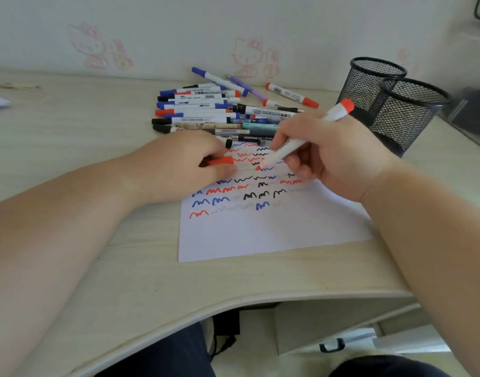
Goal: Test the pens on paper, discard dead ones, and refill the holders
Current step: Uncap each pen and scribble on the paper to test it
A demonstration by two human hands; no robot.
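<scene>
On the tabletop (70,137) lies the paper (260,232); the right hand (331,156) — grip pinching a red marker (304,137) — slants its tip down-left onto the scribbles, toward the left hand (184,164) pinching the red cap (221,161) just beside it.

A sheet of paper (260,229) lies on the bench (97,268), near its front edge. Behind the paper, a pile of pens (206,110) lies flat toward the wall. Right of the pile stand two mesh holders (396,110), one just behind the other and touching. Both hands rest over the paper's far end, the left hand (184,164) left of the right hand (328,153).
</scene>
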